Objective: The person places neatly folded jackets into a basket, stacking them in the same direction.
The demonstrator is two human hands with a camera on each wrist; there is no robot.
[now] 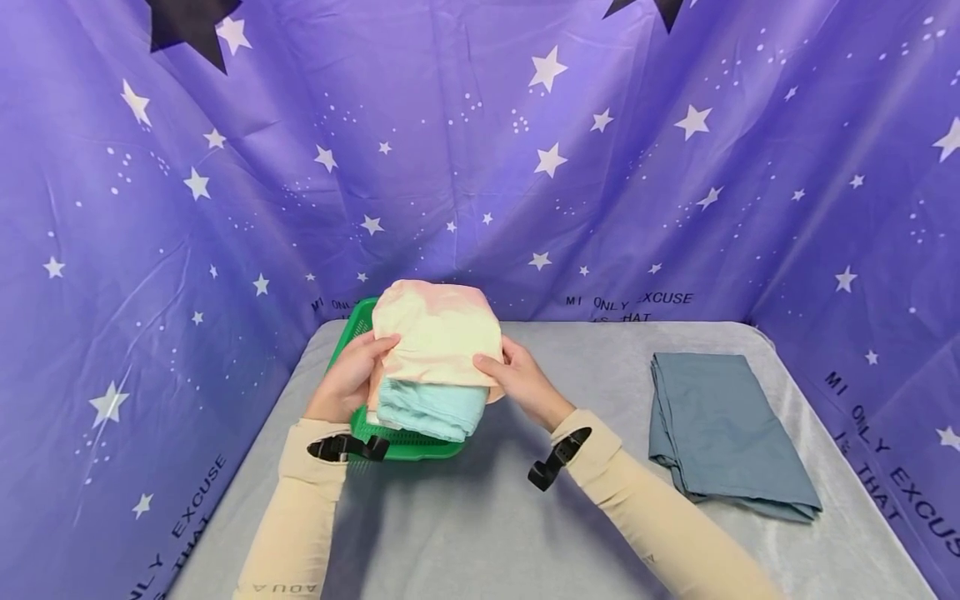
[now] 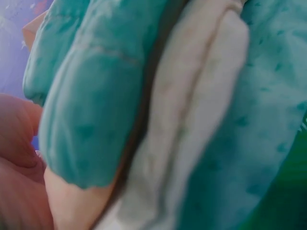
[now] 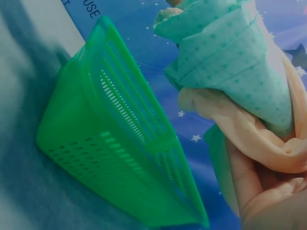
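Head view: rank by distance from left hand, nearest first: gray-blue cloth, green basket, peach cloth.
1. Peach cloth: gripped at its side by the left hand.
2. Green basket: lower, partly hidden from view.
3. Gray-blue cloth: off to the right.

Between left hand (image 1: 347, 379) and right hand (image 1: 529, 385), over the basket (image 1: 423, 453), is a cloth bundle (image 1: 438, 333) — rightward on the table (image 1: 592, 358), another cloth (image 1: 727, 433); behind, a curtain (image 1: 457, 175).

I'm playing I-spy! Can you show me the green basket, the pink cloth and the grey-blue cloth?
Green basket (image 3: 80, 119): right wrist view, on its outer side wall.
Pink cloth (image 1: 438, 329): head view, on the middle of its top.
Grey-blue cloth (image 1: 731, 433): head view, on its folded middle.
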